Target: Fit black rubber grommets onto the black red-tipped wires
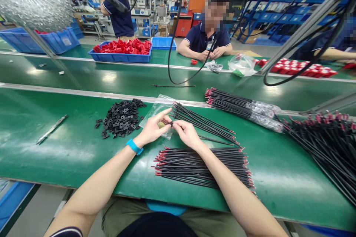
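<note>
My left hand [154, 129], with a blue band at its wrist, is closed at thumb and fingers, its index finger stretched out. My right hand [185, 133] pinches against it, fingertips meeting. Between them is a small black piece [171, 123], mostly hidden. A black cable [215, 140] with a stripped end runs out from beneath my right hand. Just behind lie several black cables [205, 118] in a loose row. Under my hands is a clear plastic bag [150, 116] with something yellowish by it. To the left is a heap of small black plates with holes [119, 120].
Red-tipped black cables [191, 166] lie in front of me; wrapped bundles [239, 107] and a large pile [328, 148] are right. A pen [51, 129] lies left. Black cords [169, 59] hang ahead. Across the line a person [207, 40] sits near a blue bin [119, 57].
</note>
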Demonstrator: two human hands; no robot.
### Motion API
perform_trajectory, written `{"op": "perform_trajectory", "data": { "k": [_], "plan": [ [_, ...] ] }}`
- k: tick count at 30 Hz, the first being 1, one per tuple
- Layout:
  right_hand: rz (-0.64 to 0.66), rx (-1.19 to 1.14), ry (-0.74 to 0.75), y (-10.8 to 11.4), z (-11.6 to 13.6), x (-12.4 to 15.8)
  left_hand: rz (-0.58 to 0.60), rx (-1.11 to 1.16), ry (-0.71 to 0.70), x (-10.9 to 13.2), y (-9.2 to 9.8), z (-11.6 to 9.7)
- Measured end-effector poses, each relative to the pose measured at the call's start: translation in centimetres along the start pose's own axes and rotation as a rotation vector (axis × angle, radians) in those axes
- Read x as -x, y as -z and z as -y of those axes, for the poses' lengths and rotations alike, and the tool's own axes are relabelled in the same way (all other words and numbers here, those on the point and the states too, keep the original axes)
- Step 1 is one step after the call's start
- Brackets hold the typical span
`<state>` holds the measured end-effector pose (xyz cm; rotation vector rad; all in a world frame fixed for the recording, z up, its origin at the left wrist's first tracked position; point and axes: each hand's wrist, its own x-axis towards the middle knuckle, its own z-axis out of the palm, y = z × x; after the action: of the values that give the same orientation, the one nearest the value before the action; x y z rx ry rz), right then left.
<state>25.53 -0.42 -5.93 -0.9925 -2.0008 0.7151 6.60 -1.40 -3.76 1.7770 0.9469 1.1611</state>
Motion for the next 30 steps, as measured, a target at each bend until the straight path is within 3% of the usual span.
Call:
{"op": "perform_trajectory", "data": {
  "k": [8, 14, 17, 30],
  "plan": [
    [-0.053, 0.058, 0.050, 0.1, 0.1, 0.0, 0.007, -0.069, -0.038, 0.0, 0.2, 0.2],
    [-0.199, 0.513, 0.084, 1.3, -1.2, -0.2, -0.232, -0.302, -0.159, -0.6, 1.2, 0.6],
    [-0.139, 0.648, 0.036, 1.7, -2.2, -0.4, -0.286, -0.319, -0.138, -0.7, 1.5, 1.2],
    [0.018, 0.769, -0.049, 0.9, -3.0, -1.0, -0.234, -0.339, -0.119, -0.7, 1.3, 1.4]
  ]
}}
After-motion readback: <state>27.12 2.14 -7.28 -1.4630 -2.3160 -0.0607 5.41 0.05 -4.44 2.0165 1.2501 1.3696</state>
